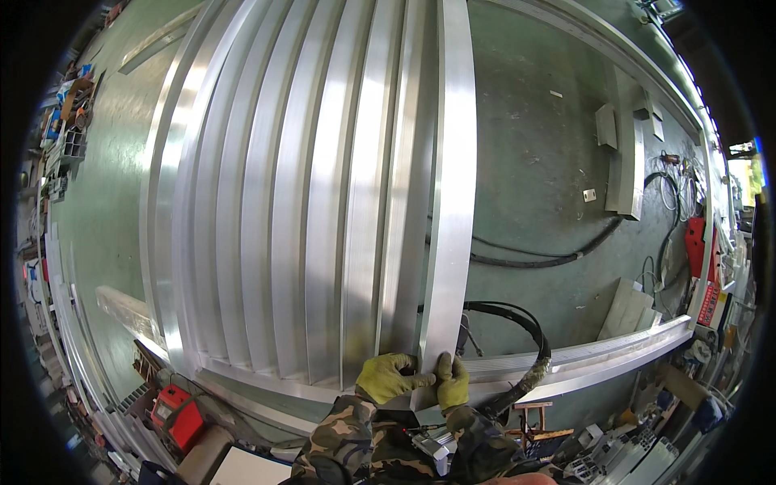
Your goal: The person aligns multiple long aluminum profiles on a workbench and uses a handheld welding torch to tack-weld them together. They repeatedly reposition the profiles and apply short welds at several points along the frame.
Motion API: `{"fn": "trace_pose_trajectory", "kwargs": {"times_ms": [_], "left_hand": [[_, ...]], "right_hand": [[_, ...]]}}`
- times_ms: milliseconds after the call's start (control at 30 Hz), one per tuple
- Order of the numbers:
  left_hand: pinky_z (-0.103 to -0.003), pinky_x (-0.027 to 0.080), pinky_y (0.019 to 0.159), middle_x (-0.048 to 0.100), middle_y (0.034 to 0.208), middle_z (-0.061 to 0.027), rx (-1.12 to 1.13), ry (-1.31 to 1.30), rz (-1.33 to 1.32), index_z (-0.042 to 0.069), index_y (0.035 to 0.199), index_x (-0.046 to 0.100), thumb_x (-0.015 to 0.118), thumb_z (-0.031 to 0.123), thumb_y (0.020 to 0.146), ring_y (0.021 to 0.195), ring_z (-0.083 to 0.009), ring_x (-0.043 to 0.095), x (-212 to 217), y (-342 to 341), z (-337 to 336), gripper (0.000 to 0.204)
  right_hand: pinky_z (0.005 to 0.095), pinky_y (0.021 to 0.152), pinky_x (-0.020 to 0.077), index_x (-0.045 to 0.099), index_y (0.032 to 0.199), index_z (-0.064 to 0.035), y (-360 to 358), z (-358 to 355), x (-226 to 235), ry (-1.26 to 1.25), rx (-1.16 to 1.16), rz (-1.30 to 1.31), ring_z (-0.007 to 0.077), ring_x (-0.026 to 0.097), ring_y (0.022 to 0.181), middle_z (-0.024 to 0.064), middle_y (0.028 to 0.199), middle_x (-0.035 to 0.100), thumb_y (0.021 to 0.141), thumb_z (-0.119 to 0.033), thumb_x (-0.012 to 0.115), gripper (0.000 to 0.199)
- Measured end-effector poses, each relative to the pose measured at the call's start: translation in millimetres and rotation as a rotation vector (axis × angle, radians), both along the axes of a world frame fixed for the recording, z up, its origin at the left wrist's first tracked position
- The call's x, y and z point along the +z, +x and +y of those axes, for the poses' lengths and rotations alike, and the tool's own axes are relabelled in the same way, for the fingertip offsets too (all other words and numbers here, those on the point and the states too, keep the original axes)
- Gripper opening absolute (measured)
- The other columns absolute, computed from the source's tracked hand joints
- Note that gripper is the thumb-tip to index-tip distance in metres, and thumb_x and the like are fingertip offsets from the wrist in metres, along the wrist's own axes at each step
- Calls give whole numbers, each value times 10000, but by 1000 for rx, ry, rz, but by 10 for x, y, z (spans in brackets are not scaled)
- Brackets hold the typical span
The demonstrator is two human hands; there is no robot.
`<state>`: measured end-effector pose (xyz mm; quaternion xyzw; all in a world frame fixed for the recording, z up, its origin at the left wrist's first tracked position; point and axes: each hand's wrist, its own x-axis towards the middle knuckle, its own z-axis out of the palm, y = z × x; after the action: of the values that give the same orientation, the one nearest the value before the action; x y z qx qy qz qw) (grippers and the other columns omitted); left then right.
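Observation:
A long, wide aluminium bar [453, 194] runs away from me, lying along the right side of a row of parallel aluminium slats [287, 186]. At the bar's near end my left hand [390, 378], in a yellow-green glove, is closed at its left edge with fingers reaching over it. My right hand [453, 381], gloved alike, is closed on the right edge of that same end. The underside of the bar and some fingertips are hidden. Below my hands, between my camouflage sleeves, is a grey metal tool [436, 446] whose kind I cannot make out.
An aluminium rail [614, 349] runs right from my hands along the near side. A black cable [537, 335] loops over it. A red machine [179, 414] stands at the near left. Metal offcuts [626, 311] lie on the green floor [533, 129] at right.

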<state>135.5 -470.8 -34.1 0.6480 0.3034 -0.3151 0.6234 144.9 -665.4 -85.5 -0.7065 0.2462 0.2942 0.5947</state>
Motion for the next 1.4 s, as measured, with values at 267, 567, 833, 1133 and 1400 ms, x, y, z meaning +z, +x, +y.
{"fn": "trace_pose_trajectory", "kwargs": {"times_ms": [267,567,833,1133,1400], "left_hand": [[-322,558,748,781,894,-104,2,-34,26,30,989,785,946,464,727,802,-192,723,68,71,20,532],[-382,566,764,770,954,-144,-165,127,1,55,1036,777,863,606,762,846,-300,727,164,164,50,621],[-474,532,693,707,850,-181,-269,281,-294,52,867,719,728,676,834,805,-394,679,-211,119,-88,625],[-354,566,717,751,851,-143,-192,159,-84,31,963,772,836,598,795,770,-281,722,-161,86,-1,595],[-312,559,681,775,840,-85,-85,107,-67,62,988,791,857,464,834,722,-179,724,-274,65,-108,436]], "right_hand": [[271,777,511,703,1216,18,31,17,55,-14,-16,16,91,610,863,18,982,716,1037,-415,670,470],[288,749,502,700,1182,20,21,-1,27,7,-17,1,108,590,846,17,960,700,1031,-484,654,528],[298,698,476,693,1071,18,185,-240,-30,-203,118,17,120,549,785,5,878,663,1020,-537,639,560],[334,804,522,674,1212,8,391,-465,175,-154,593,82,197,672,915,121,1030,739,1040,-408,656,450],[380,839,547,691,1240,-7,252,-650,190,-153,741,-6,286,738,927,199,1010,762,1032,-339,658,392]]}}
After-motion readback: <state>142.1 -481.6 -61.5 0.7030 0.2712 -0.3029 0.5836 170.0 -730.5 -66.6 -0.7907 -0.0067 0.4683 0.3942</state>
